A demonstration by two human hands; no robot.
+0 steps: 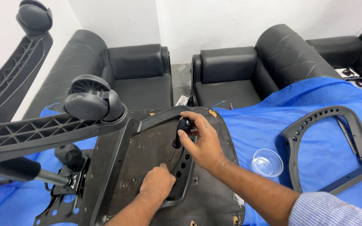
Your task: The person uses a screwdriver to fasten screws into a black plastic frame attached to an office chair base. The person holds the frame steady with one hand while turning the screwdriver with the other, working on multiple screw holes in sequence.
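On a blue cloth [269, 129] covering a work surface, an office chair seat [156, 146] lies upside down, its dark, worn underside facing up. The right hand [202, 141] is curled around the black handle of a screwdriver [182, 130], thumb and fingers wrapped tight; the tool points down and toward the person, its tip meeting a black armrest bracket [181, 167] on the seat. Just below and left of that hand, the left hand [158, 183] presses on the bracket's lower curve with fingers folded together, gripping its edge. Left of both hands, the chair's star base [42, 132] sticks out on its column, with a caster [91, 102] just above the left hand and another caster [34, 17] far up at the left. A metal tilt plate [65, 188] sits left of the left hand. To the right of the right hand stands a small clear cup [267, 162], and beyond it a loose armrest [327, 138] lies on the cloth. Black sofas [227, 71] line the wall beyond.
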